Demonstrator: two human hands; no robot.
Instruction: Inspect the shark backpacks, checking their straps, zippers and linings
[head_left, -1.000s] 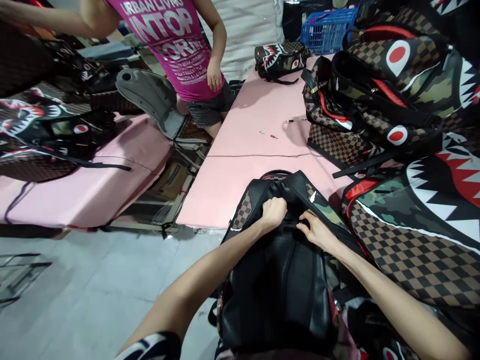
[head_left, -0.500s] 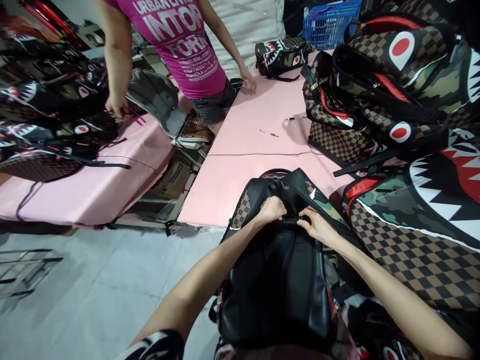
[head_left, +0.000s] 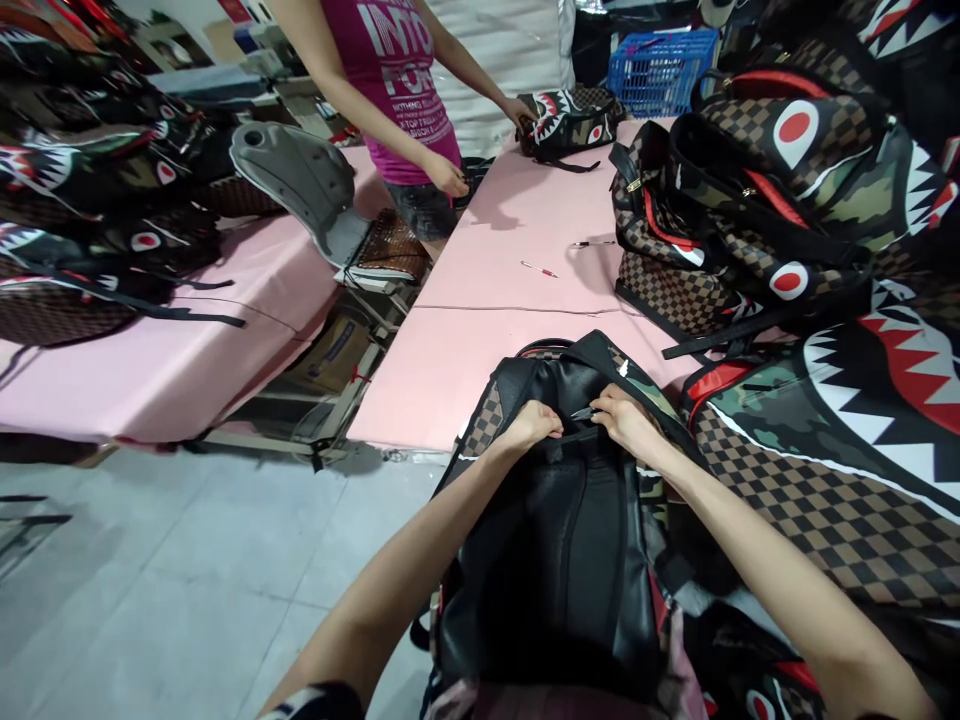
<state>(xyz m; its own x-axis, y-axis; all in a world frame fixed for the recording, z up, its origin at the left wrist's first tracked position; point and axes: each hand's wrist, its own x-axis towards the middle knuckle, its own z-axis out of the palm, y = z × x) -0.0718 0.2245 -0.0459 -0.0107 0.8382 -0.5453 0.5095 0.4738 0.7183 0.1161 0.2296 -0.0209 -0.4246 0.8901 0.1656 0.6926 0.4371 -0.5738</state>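
A black backpack (head_left: 555, 560) with checkered and camouflage side panels lies in front of me, its lower end towards my body. My left hand (head_left: 534, 424) is closed on the edge of an opening near its top. On the other side of that opening, my right hand (head_left: 624, 420) pinches a small pointed metal tool (head_left: 580, 413). The tool's tip points left into the opening, towards my left hand. Its exact kind is partly hidden by my fingers.
Shark-mouth backpacks (head_left: 825, 430) are heaped along the right, and more bags (head_left: 90, 230) are stacked on the left table. A red pen (head_left: 539, 269) lies on the pink table (head_left: 480, 370). A co-worker (head_left: 405, 100) touches a bag (head_left: 574, 118) at the far end.
My right hand has shifted slightly up, and the metal tool now shows in it. The co-worker has moved away from the left table and reached the far bag.
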